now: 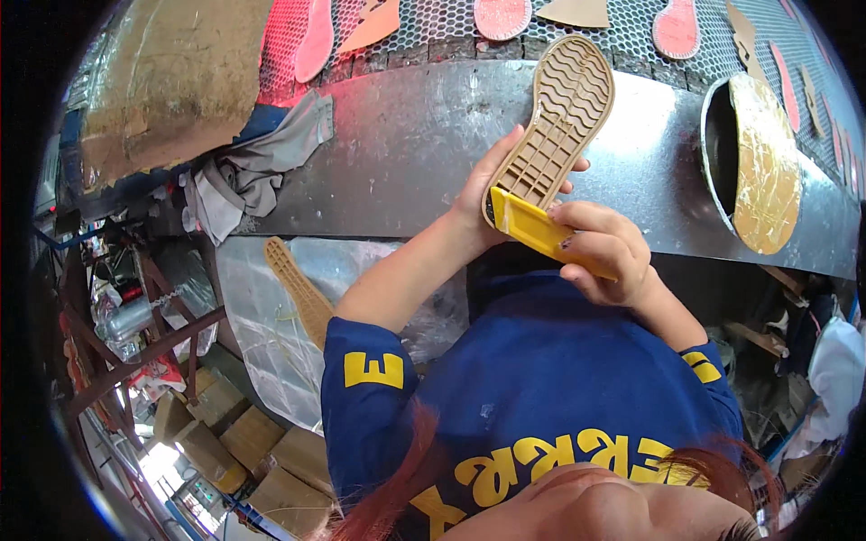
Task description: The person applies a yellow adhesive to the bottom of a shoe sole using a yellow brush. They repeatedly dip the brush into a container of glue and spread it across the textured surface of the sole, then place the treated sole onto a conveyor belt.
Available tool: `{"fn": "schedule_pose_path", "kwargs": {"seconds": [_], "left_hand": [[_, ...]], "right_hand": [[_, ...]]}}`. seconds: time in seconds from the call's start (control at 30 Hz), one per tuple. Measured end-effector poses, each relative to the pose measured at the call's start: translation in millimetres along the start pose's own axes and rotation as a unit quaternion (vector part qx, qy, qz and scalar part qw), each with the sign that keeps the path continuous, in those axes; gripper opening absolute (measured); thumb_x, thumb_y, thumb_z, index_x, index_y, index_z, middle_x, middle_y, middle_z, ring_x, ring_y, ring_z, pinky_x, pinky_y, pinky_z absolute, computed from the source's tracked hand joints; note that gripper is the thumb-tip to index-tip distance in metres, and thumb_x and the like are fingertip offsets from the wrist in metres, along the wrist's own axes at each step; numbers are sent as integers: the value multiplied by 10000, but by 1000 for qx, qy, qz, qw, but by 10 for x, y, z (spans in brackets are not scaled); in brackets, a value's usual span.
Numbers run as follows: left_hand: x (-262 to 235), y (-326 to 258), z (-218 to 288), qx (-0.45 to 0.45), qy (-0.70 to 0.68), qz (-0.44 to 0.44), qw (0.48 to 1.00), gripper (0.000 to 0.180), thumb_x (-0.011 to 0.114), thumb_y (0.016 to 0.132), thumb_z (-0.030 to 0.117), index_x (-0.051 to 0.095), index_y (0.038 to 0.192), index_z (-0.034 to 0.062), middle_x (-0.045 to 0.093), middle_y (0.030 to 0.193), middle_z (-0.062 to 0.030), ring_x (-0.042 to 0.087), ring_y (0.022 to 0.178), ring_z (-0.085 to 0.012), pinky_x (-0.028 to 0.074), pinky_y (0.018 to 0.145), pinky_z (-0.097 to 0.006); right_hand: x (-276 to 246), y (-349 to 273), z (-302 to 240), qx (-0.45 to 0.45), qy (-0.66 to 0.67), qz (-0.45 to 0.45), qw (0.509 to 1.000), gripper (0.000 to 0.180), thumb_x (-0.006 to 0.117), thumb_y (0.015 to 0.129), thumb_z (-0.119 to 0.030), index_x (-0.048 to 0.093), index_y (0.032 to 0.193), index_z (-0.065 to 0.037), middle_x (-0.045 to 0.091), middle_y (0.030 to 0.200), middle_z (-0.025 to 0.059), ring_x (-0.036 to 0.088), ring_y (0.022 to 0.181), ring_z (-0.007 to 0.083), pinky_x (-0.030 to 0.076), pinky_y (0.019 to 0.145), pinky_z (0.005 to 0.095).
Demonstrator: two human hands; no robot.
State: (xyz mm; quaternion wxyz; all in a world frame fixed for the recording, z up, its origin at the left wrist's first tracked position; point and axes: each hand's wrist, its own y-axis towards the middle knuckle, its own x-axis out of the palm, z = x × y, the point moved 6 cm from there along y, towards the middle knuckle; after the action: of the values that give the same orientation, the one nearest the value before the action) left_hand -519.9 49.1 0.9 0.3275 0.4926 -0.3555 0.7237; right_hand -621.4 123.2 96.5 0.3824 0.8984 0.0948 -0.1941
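A tan shoe sole (570, 99) is held above the metal ledge, its tread of wavy ridges and grid blocks facing up. My left hand (483, 194) wraps round its lower end from the left, with fingertips showing past the right edge. In my right hand (609, 243), between thumb and fingers, is a flat yellow tool (534, 227) with a pale strip near its tip. That tip lies over the sole's near end, close to my left hand. Whether it has a blade or bristles is hidden.
Beyond the metal ledge (406, 126) runs a mesh belt (419, 27) carrying pink sole-shaped pieces (677, 29). A round can (717, 144) with a smeared yellowish side stands right. Grey cloth (271, 162) hangs left. Another tan sole (298, 284) lies on clear plastic (257, 334), above cardboard boxes (253, 437).
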Motion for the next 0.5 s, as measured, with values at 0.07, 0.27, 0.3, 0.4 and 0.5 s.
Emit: {"fn": "schedule_pose_path", "kwargs": {"seconds": [0.07,0.27,0.3,0.4,0.5], "left_hand": [[1,-9,-18,-7,-12,-15,1000,615,289,1010,490,413,1385,18,561,1235,-222,645,944,-224,584,790,-357],[6,-4,-56,-32,-21,-48,998,607,275,1016,464,399,1396,7,540,1282,-226,573,1159,-298,484,990,-426],[-23,0,-65,-35,-16,-24,999,603,278,1017,458,391,1402,8,533,1291,-224,571,1162,-294,484,990,-424],[-43,-5,-74,-45,-5,30,999,577,310,1016,438,406,1387,7,550,1278,-205,592,1125,-278,499,964,-414],[22,-19,-68,-54,7,37,998,556,349,1011,429,433,1365,9,577,1248,-185,624,1069,-260,528,921,-402]], "right_hand": [[-17,-21,53,34,37,-11,999,250,719,826,-135,560,996,-43,623,1105,204,653,932,327,531,808,383],[-85,-15,254,110,164,-56,979,118,611,883,-60,554,985,-41,638,1102,196,633,1016,299,497,854,363],[-94,-10,287,120,184,-57,974,100,595,892,-55,553,982,-39,637,1107,195,631,1016,290,490,865,358],[-91,13,342,168,284,-45,943,57,550,914,-26,547,971,-30,640,1120,184,618,997,246,475,881,341],[-117,1,419,193,309,-64,929,43,531,922,-3,541,961,-17,640,1120,193,616,1005,243,482,868,340]]}}
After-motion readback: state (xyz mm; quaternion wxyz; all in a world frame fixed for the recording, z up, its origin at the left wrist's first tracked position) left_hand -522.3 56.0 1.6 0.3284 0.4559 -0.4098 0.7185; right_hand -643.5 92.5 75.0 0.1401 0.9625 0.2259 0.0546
